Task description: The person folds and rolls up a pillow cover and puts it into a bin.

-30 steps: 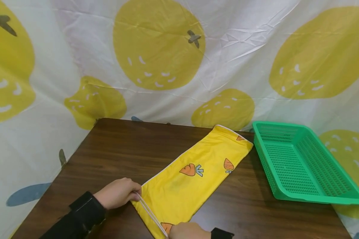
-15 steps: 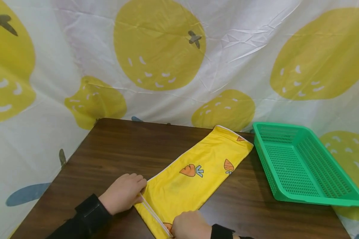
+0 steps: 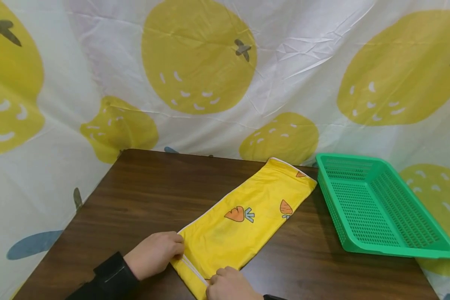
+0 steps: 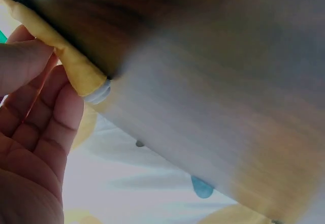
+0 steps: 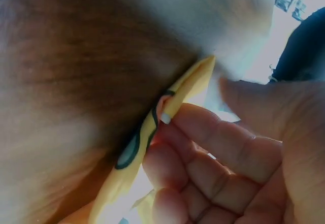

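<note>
A long yellow cloth [image 3: 225, 233] with carrot prints and white edging lies folded flat, slanting across the table. Its near end is turned over in a narrow fold [image 3: 190, 276], with white edging lines along it. At the left end of this fold, my left hand [image 3: 157, 252] pinches the cloth; the left wrist view has the yellow edge [image 4: 81, 71] between thumb and fingers. My right hand [image 3: 230, 285] is at the fold's right end. In the right wrist view, its loosely bent fingers [image 5: 167, 165] touch the cloth edge [image 5: 144, 135], while the thumb stands apart.
A green plastic basket [image 3: 331, 208] with slotted walls stands on the right, close to the cloth's far end. Dark wood-grain table [image 3: 153, 187] surrounds the cloth. Behind hangs a white curtain [image 3: 202, 133] printed with yellow fruit.
Both hands have moved slightly to the right and away from the near edge at the cloth's near end. A carrot print beside my right hand is now covered. The basket stays put.
</note>
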Available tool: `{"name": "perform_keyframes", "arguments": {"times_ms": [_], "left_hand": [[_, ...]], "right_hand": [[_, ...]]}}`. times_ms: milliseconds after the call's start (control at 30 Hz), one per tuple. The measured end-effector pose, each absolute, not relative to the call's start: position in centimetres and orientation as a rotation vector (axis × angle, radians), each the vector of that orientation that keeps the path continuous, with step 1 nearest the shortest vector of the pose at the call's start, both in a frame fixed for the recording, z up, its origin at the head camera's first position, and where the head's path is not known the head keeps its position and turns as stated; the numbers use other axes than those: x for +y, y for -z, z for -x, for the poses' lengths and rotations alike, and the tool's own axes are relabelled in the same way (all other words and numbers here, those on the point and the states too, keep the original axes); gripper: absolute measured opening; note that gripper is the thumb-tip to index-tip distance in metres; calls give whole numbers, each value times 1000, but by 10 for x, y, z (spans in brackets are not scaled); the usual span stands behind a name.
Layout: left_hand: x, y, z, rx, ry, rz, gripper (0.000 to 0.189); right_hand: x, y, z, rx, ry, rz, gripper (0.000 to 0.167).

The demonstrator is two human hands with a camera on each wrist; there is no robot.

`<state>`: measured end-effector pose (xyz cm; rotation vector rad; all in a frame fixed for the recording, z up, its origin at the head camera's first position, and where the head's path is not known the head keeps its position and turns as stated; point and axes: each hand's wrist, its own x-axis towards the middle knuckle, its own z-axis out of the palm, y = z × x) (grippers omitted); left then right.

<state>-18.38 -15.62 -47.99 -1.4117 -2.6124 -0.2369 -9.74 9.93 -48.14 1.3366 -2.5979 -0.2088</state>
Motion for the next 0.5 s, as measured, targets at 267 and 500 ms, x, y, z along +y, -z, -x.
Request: {"name": "perform_keyframes", "arguments": {"times_ms": [267, 500], "left_hand": [[-160, 476, 180, -2638, 281, 1401, 31], [-163, 472, 176, -2681, 347, 1441, 32]], "right_hand": [[93, 484, 92, -2577, 354, -1294, 36], [86, 485, 86, -2493, 510, -1283, 43]]}}
